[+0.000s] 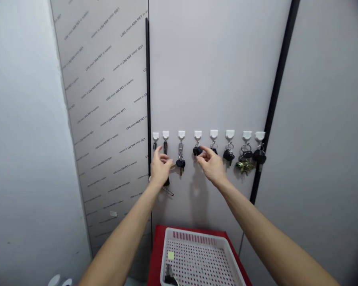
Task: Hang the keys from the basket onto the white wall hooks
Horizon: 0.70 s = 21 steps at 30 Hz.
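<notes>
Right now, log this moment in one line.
Right grip: at black key, fourth hook from left | Left grip: near black strap, second hook, contact unclear | Below: white basket on red surface

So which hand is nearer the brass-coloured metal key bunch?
Right. The right hand is left of that key bunch; the left hand is farther left, past the right hand.

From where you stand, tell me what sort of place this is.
Probably an indoor key-storage spot, whether home or workplace I cannot tell: keys hang from a row of white hooks on a pale panel, and a white basket sits below on a red surface.
</notes>
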Each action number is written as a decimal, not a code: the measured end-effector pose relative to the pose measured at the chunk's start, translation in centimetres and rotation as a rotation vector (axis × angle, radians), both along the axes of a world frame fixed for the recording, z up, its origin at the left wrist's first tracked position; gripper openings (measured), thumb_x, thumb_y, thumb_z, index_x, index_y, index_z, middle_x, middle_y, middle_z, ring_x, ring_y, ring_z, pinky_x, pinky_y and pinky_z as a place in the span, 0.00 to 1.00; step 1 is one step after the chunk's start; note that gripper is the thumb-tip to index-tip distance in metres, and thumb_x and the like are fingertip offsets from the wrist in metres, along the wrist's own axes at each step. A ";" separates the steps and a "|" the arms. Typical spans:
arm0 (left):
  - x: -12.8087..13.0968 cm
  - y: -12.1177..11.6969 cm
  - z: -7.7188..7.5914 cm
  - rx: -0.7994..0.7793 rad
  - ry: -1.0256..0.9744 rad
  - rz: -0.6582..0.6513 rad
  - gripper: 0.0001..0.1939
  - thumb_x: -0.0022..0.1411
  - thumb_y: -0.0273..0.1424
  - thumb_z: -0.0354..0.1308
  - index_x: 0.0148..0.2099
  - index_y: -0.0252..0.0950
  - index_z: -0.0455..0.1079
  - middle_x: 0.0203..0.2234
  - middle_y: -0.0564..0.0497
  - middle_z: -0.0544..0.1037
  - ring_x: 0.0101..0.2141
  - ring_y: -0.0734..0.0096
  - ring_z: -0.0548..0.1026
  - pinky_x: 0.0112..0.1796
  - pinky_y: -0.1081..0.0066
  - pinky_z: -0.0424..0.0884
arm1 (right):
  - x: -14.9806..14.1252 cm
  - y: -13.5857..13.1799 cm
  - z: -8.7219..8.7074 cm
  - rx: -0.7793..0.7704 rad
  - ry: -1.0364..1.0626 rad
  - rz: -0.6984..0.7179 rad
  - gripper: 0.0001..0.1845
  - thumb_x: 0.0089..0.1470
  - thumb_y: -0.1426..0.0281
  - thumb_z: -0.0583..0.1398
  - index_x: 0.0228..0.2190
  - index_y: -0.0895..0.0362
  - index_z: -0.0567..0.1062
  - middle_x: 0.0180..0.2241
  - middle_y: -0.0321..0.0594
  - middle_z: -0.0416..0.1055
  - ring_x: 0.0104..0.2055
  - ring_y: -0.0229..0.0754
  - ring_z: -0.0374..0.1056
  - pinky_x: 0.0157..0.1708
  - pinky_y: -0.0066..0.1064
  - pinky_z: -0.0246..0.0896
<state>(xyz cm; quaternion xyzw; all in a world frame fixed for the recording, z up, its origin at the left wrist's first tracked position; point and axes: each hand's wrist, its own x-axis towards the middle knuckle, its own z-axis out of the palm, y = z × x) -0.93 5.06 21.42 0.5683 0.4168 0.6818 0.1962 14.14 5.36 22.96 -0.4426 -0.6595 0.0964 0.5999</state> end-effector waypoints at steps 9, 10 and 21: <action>0.2 4.1 -1.5 -0.221 0.305 0.532 0.39 0.38 0.36 0.55 0.51 0.34 0.41 0.44 0.41 0.59 0.44 0.58 0.58 0.39 0.64 0.57 | 0.4 2.5 0.7 -0.109 -0.426 -0.513 0.21 0.39 0.63 0.50 0.37 0.58 0.64 0.27 0.43 0.66 0.31 0.44 0.61 0.28 0.32 0.53; 0.4 4.2 -1.5 -0.251 0.321 0.537 0.39 0.39 0.35 0.54 0.52 0.35 0.39 0.42 0.41 0.61 0.42 0.58 0.60 0.37 0.63 0.58 | 0.3 2.5 0.8 -0.145 -0.468 -0.527 0.20 0.39 0.61 0.50 0.35 0.57 0.66 0.27 0.44 0.66 0.31 0.45 0.61 0.27 0.33 0.53; -3.8 4.1 4.5 -0.046 0.139 0.365 0.09 0.45 0.30 0.46 0.31 0.34 0.61 0.22 0.52 0.67 0.22 0.76 0.65 0.24 0.77 0.60 | 1.7 2.3 5.2 -0.040 -0.446 -0.525 0.18 0.43 0.62 0.43 0.24 0.58 0.68 0.22 0.43 0.65 0.25 0.40 0.60 0.21 0.26 0.48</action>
